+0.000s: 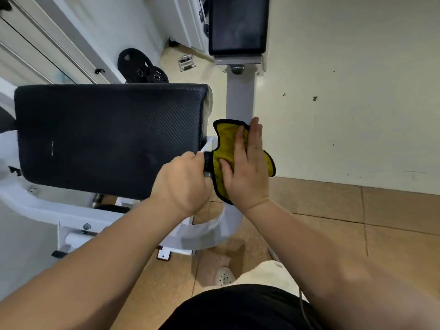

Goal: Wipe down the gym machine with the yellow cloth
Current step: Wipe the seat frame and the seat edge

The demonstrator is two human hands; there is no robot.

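At the bottom edge, a dark garment and a pale perforated shoe (225, 276) sit above the tan tiled floor (333, 222), and both bare forearms reach forward from here.

The left hand (183, 182) is closed, its fingers curled round a small black knob (207, 161) with a metal end, at the right edge of the pad. Just beside it, the right hand (247, 167) lies flat with straight fingers and presses the yellow cloth (226, 144) against the upright post of the white-framed gym machine (214, 229).

The cloth is a mustard-yellow, nappy rag with a black stitched border. Its edges stick out unevenly above, below and to the right of the palm.

To the left is the machine's large black rectangular pad (107, 136), with a woven diagonal texture. It carries a few small pale marks, too small to read.

The grey-white post (240, 98) rises from the cloth to a dark, unlit rectangular screen (238, 25) with no legible writing.

Farther left, black weight plates (140, 66) lie on the floor. A cream wall (345, 91) with small dark specks stands behind.
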